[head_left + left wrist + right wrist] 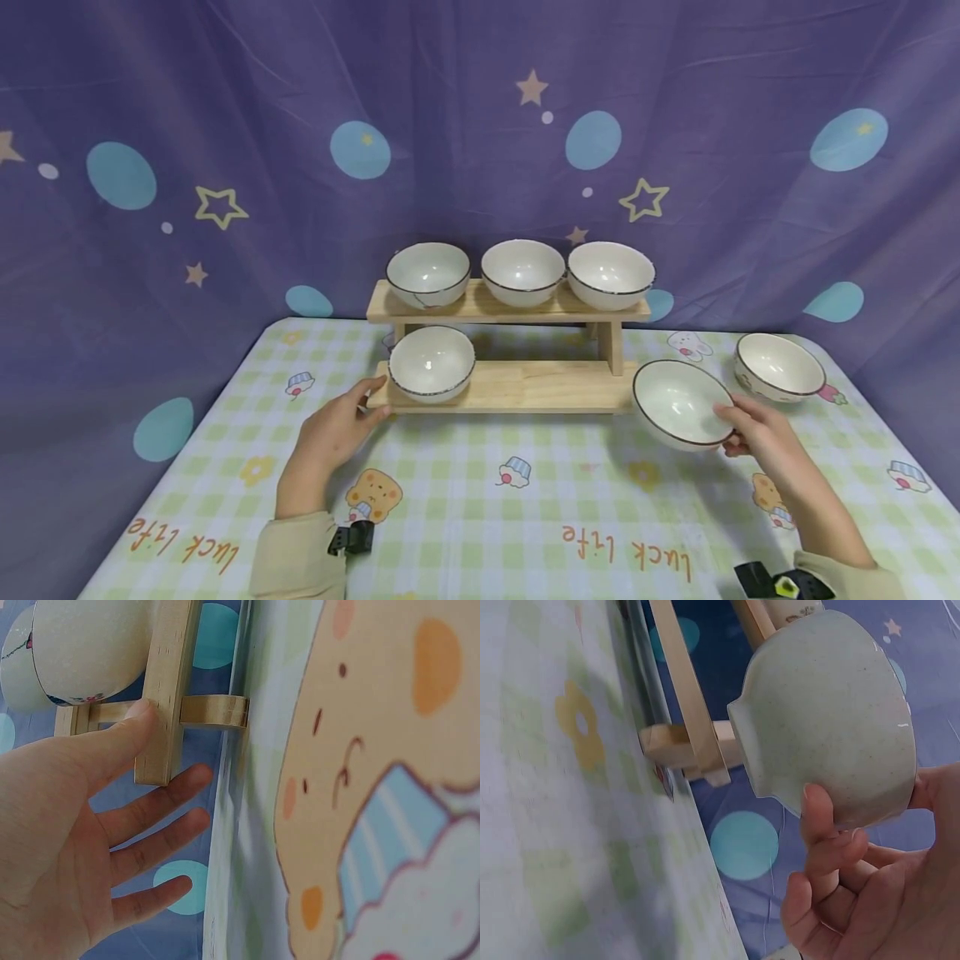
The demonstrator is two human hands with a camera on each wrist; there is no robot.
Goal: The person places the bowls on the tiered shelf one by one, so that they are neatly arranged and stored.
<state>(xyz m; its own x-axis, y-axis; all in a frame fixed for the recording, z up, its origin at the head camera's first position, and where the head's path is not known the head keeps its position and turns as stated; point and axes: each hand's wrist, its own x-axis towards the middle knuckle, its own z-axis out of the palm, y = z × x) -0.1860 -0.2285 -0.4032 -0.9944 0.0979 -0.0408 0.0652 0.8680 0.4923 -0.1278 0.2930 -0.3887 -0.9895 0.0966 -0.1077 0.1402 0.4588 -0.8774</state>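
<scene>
My right hand pinches the rim of a white bowl with a dark edge, thumb inside and fingers outside. In the right wrist view this bowl is tilted, its foot toward the lower board's right end. A two-tier wooden rack stands mid-table. At its lower left end, my left hand grips the board between thumb and a forefinger largely hidden in the left wrist view; the other fingers extend loosely. Close by, another bowl sits on the lower tier.
Along the upper tier stand three bowls: left, middle and right. One more bowl rests on the checked tablecloth at the right. A purple patterned curtain hangs behind the table.
</scene>
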